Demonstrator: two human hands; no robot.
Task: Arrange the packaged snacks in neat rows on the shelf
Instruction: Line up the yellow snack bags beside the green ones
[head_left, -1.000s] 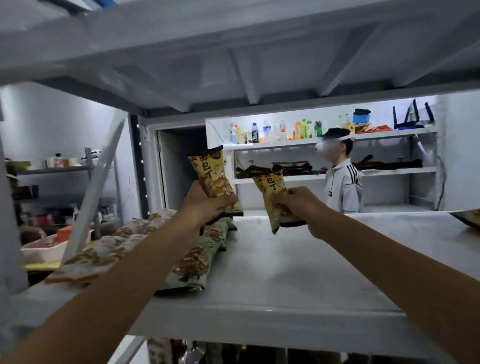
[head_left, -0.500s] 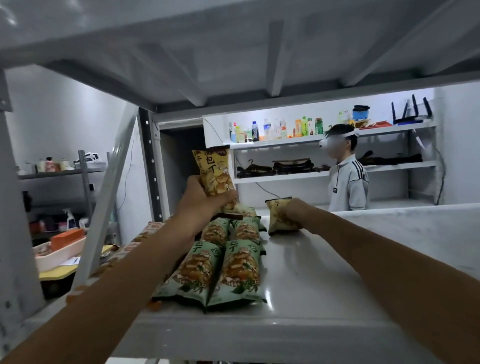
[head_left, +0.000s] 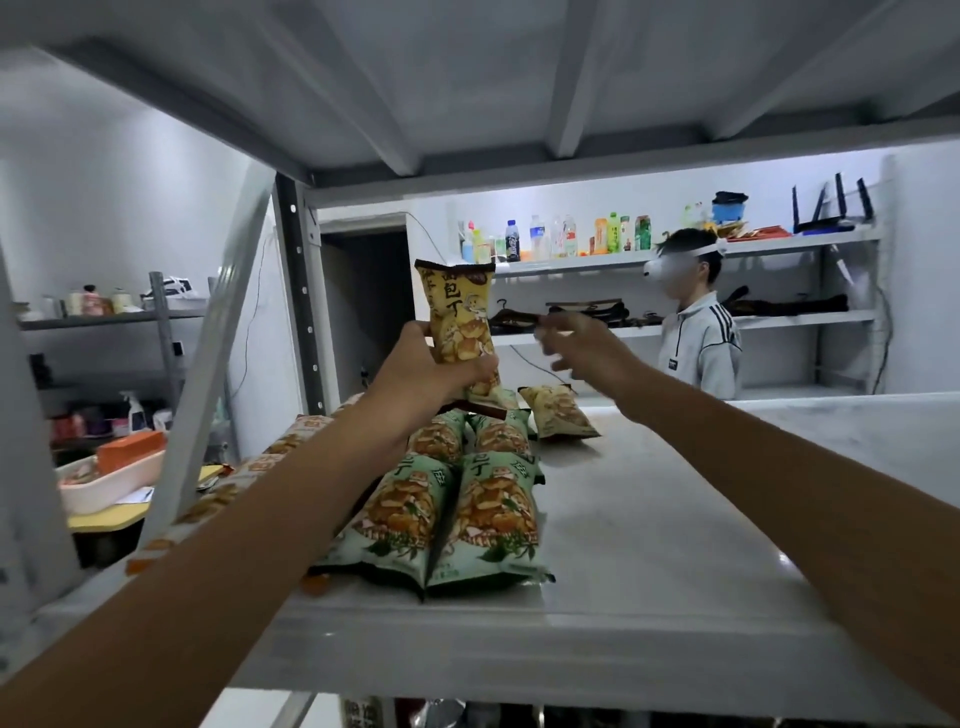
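My left hand (head_left: 431, 371) grips a yellow snack bag (head_left: 460, 317) upright above the white shelf (head_left: 675, 545). A second yellow bag (head_left: 558, 412) lies flat at the back of the shelf, with nothing touching it. My right hand (head_left: 582, 348) hovers above and just behind that bag, fingers loosely spread and blurred, holding nothing. Green snack bags (head_left: 462, 514) lie in two side-by-side rows running front to back under my left forearm. A row of orange-patterned bags (head_left: 260, 467) lies along the shelf's left edge, partly hidden by my left arm.
The shelf above hangs low overhead. A perforated upright post (head_left: 301, 291) and a slanted brace (head_left: 208, 374) stand at the left. A person (head_left: 698, 332) stands behind the shelf by a wall rack holding bottles. Bare shelf surface stretches to the right.
My right hand let go of its yellow bag at the back of the shelf and lifted away empty. My left hand has kept its bag upright in about the same place.
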